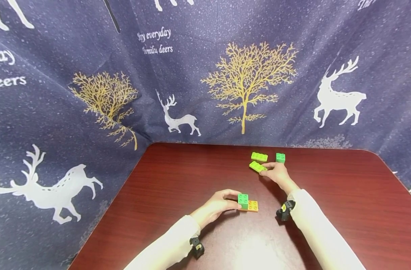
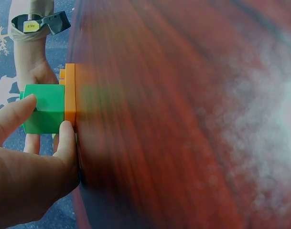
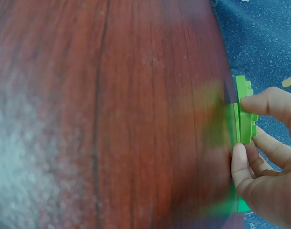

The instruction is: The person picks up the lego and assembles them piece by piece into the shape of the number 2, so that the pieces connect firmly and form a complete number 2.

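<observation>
In the head view my left hand (image 1: 220,204) grips a green toy brick (image 1: 243,199) that sits on one half of a flat orange brick (image 1: 253,206); the studs of the other half show. The left wrist view has the thumb on the side of the green brick (image 2: 47,109) and a fingertip at the orange brick's (image 2: 70,95) edge. Farther back, my right hand (image 1: 277,174) pinches one end of a flat lime brick (image 1: 257,166). Seen from the right wrist, that lime brick (image 3: 245,109) is slightly tilted over the table between thumb and fingers.
Another flat lime brick (image 1: 259,156) lies just behind the pinched one. A second green brick (image 1: 280,157) stands close behind my right hand. The glossy brown table (image 1: 178,168) ends at a dark blue cloth (image 1: 192,75) printed with deer and trees.
</observation>
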